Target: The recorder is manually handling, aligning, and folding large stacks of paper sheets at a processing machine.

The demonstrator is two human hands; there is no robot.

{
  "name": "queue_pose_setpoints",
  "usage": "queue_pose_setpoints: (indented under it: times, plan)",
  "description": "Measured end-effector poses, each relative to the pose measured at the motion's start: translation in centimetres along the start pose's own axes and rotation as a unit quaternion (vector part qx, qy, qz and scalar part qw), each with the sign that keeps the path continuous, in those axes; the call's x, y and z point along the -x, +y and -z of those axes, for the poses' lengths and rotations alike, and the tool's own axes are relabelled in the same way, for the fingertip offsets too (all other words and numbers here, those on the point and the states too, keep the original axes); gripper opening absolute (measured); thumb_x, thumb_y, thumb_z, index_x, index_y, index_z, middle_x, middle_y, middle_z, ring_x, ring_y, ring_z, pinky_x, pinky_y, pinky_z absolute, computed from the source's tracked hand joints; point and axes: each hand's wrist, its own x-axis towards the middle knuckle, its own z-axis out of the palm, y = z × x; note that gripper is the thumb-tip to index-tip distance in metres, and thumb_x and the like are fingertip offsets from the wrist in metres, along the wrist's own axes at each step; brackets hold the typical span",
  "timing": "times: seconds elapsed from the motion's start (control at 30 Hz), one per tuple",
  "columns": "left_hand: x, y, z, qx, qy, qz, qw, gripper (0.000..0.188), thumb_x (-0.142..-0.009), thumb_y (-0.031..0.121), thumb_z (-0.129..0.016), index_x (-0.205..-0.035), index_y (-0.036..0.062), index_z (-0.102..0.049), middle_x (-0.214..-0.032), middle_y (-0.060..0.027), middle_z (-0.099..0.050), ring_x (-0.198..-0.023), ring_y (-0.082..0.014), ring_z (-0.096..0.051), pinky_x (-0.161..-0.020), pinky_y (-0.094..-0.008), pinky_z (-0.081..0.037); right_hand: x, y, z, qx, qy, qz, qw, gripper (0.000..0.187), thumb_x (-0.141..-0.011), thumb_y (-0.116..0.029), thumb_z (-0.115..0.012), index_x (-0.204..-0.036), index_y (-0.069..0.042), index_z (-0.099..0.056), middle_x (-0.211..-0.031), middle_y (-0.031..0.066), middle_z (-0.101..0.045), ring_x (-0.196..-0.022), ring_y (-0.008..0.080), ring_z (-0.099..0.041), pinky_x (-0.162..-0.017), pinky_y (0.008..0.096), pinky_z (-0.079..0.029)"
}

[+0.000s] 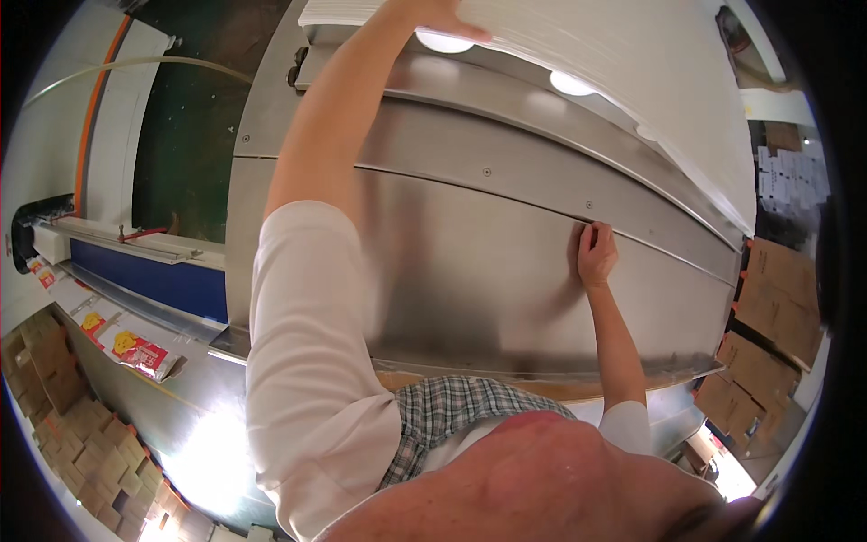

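Observation:
My left hand (441,18) reaches far forward to the front edge of a thick stack of white sheets (623,72). One of its fingers lies stretched along that edge; the rest of the hand is cut off by the top of the view. The stack rests on a stainless steel machine bed (433,77) with rounded cut-outs along its front. Curled into a loose fist, my right hand (598,256) rests on the flat steel worktop (488,280), close to a seam. Nothing shows between its fingers.
At the left stands a blue conveyor belt (149,280) beside a ledge with red and yellow printed packages (135,350). Cardboard boxes are stacked at the right (778,294) and on the lower left (86,452). A pale hose (172,60) arches across the upper left.

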Motion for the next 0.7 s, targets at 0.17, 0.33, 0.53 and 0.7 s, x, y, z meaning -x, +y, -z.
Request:
queue_pose_setpoints:
  times: [0.17,0.33,0.53,0.7]
  plan:
    - [2.2,-2.0,-2.0,-0.079,-0.026,0.039,0.996,0.090,-0.054,0.049,-0.072,-0.129,0.0173,-0.033,-0.132,-0.0128,-0.037,-0.120,-0.0355,-0.035,-0.094,-0.0613,-0.025,-1.8,-1.4,-0.2,-0.016,-0.014,-0.021,1.000,0.011,-0.083,-0.016,-0.054,-0.081,-0.006,-0.053,-0.074,0.0097,-0.055,-0.063,0.0263,-0.055,-0.056,0.0343,-0.044]
    - [3.7,0.3,-2.5,-0.055,0.033,0.034,0.997,0.083,-0.054,0.045,-0.073,-0.124,0.0160,-0.040,-0.121,-0.0112,-0.048,-0.115,-0.0320,-0.041,-0.094,-0.0618,-0.023,-12.0,-4.9,-0.1,-0.113,-0.084,-0.005,0.990,0.016,-0.083,-0.018,-0.055,-0.088,-0.003,-0.056,-0.081,0.0155,-0.058,-0.071,0.0324,-0.056,-0.063,0.0362,-0.045]
    - [6.4,1.2,-2.7,-0.062,0.057,0.053,0.995,0.078,-0.052,0.044,-0.075,-0.120,0.0154,-0.046,-0.114,-0.0098,-0.053,-0.110,-0.0301,-0.045,-0.096,-0.0605,-0.019,-23.8,-18.2,-4.5,-0.155,-0.026,0.244,0.957,0.035,-0.084,-0.033,-0.053,-0.107,-0.007,-0.057,-0.106,0.0121,-0.058,-0.102,0.0280,-0.052,-0.085,0.0365,-0.042]
    - [6.0,3.5,-1.8,-0.061,0.016,0.060,0.996,0.084,-0.051,0.045,-0.075,-0.123,0.0165,-0.043,-0.117,-0.0107,-0.051,-0.113,-0.0311,-0.043,-0.098,-0.0611,-0.018,-28.1,-13.5,-6.4,-0.005,-0.159,0.174,0.972,0.061,-0.083,-0.060,-0.035,-0.111,-0.009,-0.053,-0.109,0.0113,-0.058,-0.106,0.0288,-0.051,-0.088,0.0457,-0.037]
